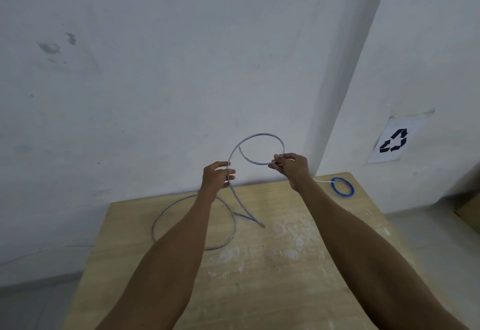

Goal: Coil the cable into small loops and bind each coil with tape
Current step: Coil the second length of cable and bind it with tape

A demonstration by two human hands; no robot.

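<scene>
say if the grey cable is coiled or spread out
Mostly spread: the left hand and right hand hold up one loop; the rest lies loose on the table.

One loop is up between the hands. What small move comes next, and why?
Probably the left hand should carry its grip across to the right hand, closing the loop: the cable makes just one open turn, and much slack lies on the table.

cable (262,134): smooth plastic-looking sheath, grey-blue, faint sheen | table (259,290): pale wood, matt, rough whitish patches near centre | blue coil (342,186), 2 o'clock on table: smooth sheath | wall (155,69): matt paint, smudged at 10 o'clock | sign (394,140): paper under glossy film
</scene>
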